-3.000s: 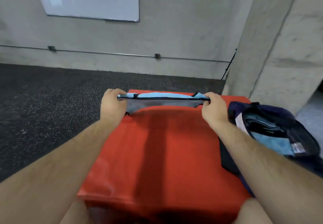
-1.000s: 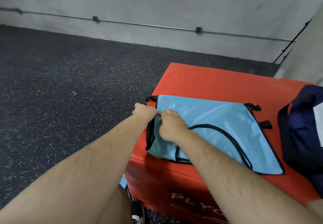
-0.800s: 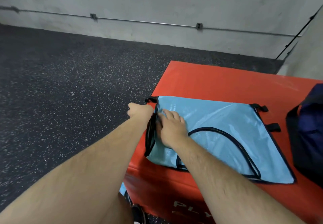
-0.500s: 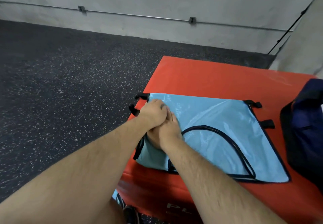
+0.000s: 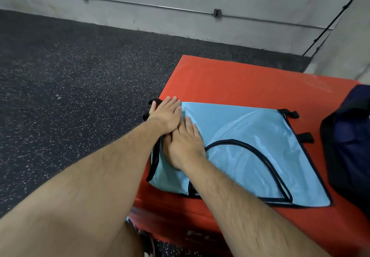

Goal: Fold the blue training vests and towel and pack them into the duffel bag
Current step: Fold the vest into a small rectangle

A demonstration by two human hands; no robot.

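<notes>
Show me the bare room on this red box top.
Widest: the red box top beyond the blue vest, up to the box's far edge. A narrow strip separates vest and duffel bag. Crowded: the left edge, where left hand and right hand press the vest.

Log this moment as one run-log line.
step: pressing blue vest flat | left hand: fingers straight, on vest's left edge | right hand: flat on vest | vest: spread on red box | duffel bag: right of vest
</notes>
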